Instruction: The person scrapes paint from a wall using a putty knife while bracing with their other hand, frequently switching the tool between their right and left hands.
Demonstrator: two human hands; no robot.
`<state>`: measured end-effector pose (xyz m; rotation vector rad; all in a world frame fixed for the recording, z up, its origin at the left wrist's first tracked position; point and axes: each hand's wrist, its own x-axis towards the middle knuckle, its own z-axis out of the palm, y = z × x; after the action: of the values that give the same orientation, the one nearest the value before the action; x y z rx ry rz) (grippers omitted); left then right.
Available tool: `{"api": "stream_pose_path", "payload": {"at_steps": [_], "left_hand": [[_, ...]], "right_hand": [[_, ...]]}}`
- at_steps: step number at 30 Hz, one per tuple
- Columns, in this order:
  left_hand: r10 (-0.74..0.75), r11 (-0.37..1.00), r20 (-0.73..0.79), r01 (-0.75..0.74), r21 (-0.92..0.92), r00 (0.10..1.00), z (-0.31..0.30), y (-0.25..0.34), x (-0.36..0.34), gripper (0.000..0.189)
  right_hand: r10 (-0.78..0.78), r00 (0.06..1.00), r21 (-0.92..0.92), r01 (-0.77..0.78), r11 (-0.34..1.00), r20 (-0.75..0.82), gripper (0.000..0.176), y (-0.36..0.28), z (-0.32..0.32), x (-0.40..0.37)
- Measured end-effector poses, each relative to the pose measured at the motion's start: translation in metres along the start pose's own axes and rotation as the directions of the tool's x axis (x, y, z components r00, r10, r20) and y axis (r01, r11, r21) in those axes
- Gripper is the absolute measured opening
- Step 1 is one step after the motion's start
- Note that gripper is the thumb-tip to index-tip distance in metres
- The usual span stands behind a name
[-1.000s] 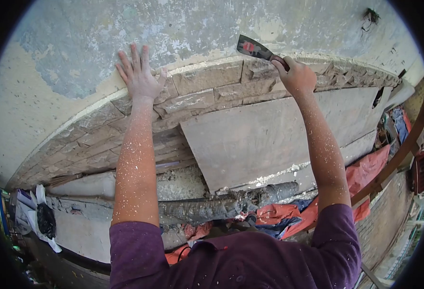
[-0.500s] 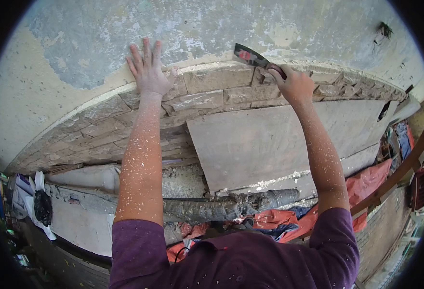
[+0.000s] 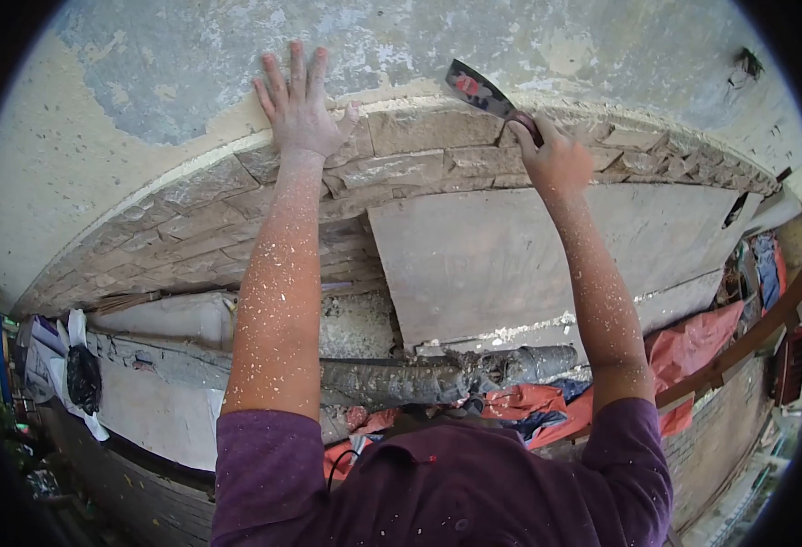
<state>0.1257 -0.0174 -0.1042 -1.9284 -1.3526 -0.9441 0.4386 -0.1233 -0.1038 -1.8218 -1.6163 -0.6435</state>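
Note:
My left hand point(image 3: 306, 120) lies flat with fingers spread on the wall point(image 3: 200, 77), just above its border with the stone cladding point(image 3: 424, 133). Paint on this wall is patchy, grey-blue in places and cream in others. My right hand point(image 3: 554, 162) is wrapped round the dark handle of a scraper point(image 3: 479, 87). Its wide blade, with a red mark on it, points up and left and overlaps the wall just above the stones. Pale flakes speckle both forearms, and the left hand looks dusty.
Below the stones leans a large grey board point(image 3: 492, 255). Under it runs a rough grey pipe-like length point(image 3: 392, 383), near crumpled red sheeting point(image 3: 693, 351). A black plastic bag point(image 3: 83, 378) hangs at left. A brown beam point(image 3: 738, 356) slants across the right.
The wall and stones sit slightly further right and higher in view. My right hand, blurred now, still grips the scraper, its blade tilted a little more steeply. My left hand remains spread on the wall.

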Motion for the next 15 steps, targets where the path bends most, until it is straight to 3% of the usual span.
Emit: {"api": "stream_pose_path", "payload": {"at_steps": [5,9,15], "left_hand": [[0.046,0.999,-0.051,-0.047,-0.015,0.998,0.001,0.000,0.000,0.091],[0.043,0.999,0.006,-0.043,-0.012,0.999,-0.003,0.000,-0.007,0.090],[0.030,0.999,-0.006,-0.030,-0.017,1.000,-0.002,-0.002,0.004,0.086]], "right_hand": [[0.033,0.983,0.060,-0.044,0.997,0.183,0.042,0.021,-0.008,0.009],[-0.088,0.980,0.089,0.073,0.993,0.177,0.045,-0.029,0.006,0.015],[-0.070,0.996,0.156,0.061,0.986,0.052,0.042,0.001,0.013,0.016]]}}
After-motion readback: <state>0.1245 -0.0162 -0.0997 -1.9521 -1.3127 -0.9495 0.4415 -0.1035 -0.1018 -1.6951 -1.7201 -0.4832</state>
